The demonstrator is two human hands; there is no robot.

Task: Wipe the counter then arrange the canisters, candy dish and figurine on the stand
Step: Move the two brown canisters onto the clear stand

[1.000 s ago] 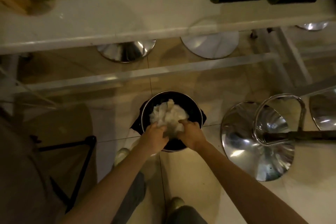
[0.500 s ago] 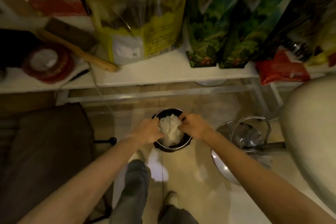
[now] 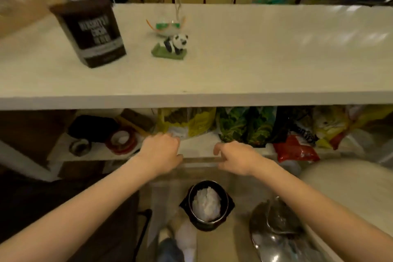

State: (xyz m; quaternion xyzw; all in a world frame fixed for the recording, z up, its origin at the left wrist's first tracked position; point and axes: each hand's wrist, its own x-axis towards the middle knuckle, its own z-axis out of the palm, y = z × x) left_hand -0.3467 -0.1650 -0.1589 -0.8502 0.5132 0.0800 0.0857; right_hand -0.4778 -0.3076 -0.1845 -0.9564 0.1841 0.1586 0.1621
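A white counter [image 3: 255, 59] spans the view. On its left stands a dark brown canister [image 3: 93, 34] with white lettering. A panda figurine [image 3: 174, 45] on a green base sits near the middle, and just behind it is a clear glass candy dish [image 3: 167, 26] with green and orange marks. My left hand [image 3: 160, 152] and my right hand [image 3: 236, 156] hang below the counter's front edge, in front of the lower shelf, both empty with loosely curled fingers. On the floor beneath them a black bin [image 3: 207, 204] holds crumpled white paper [image 3: 206, 201].
The lower shelf [image 3: 197, 149] carries green and yellow bags [image 3: 240, 125], a red packet [image 3: 295, 149] and a red roll of tape [image 3: 122, 139]. A chrome stool base [image 3: 276, 232] and a pale stool seat [image 3: 348, 193] are at the right. A dark chair is at the left.
Both hands let go of the white paper in the bin and rose to shelf height. My view lifted from the floor to the counter top.
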